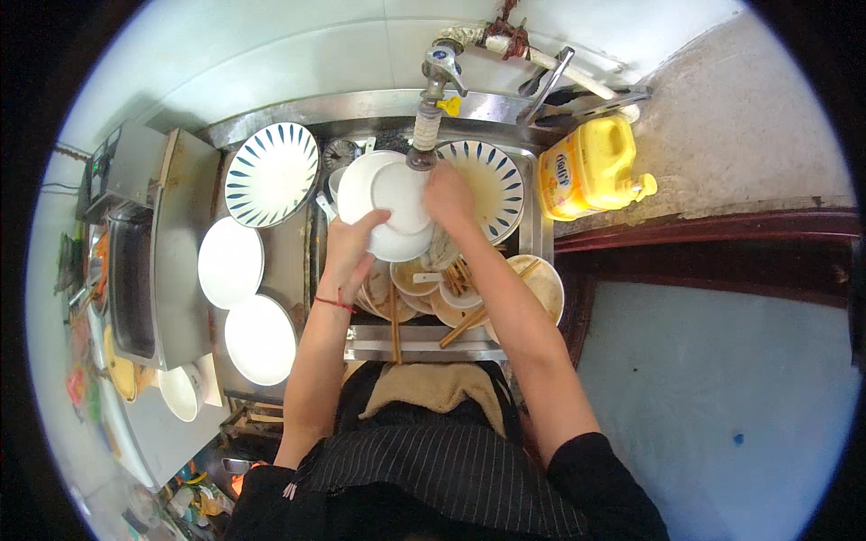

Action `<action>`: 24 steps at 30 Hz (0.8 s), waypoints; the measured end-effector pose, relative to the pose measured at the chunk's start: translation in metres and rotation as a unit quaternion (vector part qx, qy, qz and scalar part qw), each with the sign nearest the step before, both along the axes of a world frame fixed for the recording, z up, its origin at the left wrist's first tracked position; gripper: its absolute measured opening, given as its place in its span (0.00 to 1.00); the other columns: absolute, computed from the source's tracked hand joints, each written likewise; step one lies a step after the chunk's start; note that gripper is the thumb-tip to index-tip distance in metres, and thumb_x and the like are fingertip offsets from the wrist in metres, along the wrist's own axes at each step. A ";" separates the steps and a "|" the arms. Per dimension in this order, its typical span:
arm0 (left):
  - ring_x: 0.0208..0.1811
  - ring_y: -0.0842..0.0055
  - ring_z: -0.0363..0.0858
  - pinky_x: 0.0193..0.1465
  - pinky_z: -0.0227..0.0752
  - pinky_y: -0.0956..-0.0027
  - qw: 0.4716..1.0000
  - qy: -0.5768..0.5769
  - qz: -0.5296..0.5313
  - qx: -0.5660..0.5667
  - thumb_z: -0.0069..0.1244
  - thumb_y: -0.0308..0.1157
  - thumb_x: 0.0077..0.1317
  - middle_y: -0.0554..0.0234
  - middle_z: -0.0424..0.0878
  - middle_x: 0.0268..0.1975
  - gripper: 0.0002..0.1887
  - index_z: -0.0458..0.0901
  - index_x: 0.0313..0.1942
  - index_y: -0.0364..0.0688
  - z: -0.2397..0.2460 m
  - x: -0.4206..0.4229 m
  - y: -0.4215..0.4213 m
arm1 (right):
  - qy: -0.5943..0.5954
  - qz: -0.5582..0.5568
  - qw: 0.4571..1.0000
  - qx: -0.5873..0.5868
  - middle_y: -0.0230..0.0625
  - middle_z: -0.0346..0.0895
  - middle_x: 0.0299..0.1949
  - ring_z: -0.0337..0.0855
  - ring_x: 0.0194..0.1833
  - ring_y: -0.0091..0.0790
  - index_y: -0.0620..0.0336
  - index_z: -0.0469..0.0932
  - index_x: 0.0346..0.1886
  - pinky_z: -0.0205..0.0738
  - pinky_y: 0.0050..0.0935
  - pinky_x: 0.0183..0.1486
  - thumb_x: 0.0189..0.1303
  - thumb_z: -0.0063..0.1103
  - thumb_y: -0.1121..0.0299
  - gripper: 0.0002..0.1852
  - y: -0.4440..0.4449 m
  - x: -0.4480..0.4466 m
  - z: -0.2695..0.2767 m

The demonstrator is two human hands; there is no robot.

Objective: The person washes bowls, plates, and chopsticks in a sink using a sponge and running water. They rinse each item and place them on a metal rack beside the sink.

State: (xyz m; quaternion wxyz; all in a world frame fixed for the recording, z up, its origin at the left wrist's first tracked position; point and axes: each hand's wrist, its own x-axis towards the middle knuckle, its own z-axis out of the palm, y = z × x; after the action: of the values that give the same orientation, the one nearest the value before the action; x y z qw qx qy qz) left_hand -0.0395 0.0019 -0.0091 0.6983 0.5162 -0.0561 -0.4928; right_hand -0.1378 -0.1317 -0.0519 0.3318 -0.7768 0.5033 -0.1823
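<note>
My left hand [352,247] grips the lower left rim of a white bowl [399,196], its thumb on the bowl's ringed surface. The bowl is just under the end of the tap [423,152]. At the bowl's right edge is my right hand [448,196], fingers curled; whether it grips the bowl is hidden. A greyish cloth [441,250] hangs just below that hand. Behind it lies a large plate with blue rim strokes [497,189], holding cloudy liquid. Soiled bowls [544,294], a white spoon [427,277] and several wooden chopsticks [396,324] crowd the sink's near part.
Left of the sink lie a blue-stroked plate [272,174] and two white plates [231,262], [260,339]. A yellow detergent jug [588,169] stands at the right. Metal tongs [548,84] hang by the pipe. A steel container [135,284] is further left.
</note>
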 end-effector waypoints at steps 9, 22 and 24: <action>0.43 0.69 0.82 0.43 0.77 0.66 0.997 0.030 -0.044 0.049 0.54 0.20 0.55 0.56 0.81 0.45 0.20 0.75 0.50 0.32 -0.017 0.013 0.001 | -0.261 0.205 0.921 -0.204 0.52 0.78 0.43 0.77 0.44 0.58 0.61 0.75 0.46 0.70 0.49 0.49 0.67 0.41 0.65 0.14 0.051 0.018 0.029; 0.40 0.69 0.83 0.40 0.78 0.64 0.995 -0.084 -0.045 0.025 0.59 0.23 0.53 0.53 0.82 0.43 0.21 0.76 0.48 0.27 0.018 0.007 0.012 | 0.270 0.074 0.947 -0.157 0.52 0.73 0.52 0.71 0.55 0.53 0.59 0.71 0.56 0.67 0.49 0.53 0.64 0.46 0.56 0.22 0.029 -0.037 0.026; 0.39 0.71 0.84 0.38 0.78 0.66 0.991 -0.130 -0.043 0.007 0.59 0.27 0.56 0.54 0.84 0.40 0.19 0.78 0.47 0.28 0.030 0.014 0.022 | 0.209 0.084 0.957 -0.183 0.54 0.74 0.49 0.76 0.51 0.52 0.61 0.71 0.55 0.72 0.46 0.49 0.63 0.47 0.50 0.26 0.021 -0.055 0.035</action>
State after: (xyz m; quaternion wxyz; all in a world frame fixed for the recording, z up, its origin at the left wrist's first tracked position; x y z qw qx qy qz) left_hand -0.0256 0.0242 0.0207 0.6593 0.5778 -0.1648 -0.4520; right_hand -0.1927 -0.1109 -0.0169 0.0855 -0.8844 0.4525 -0.0758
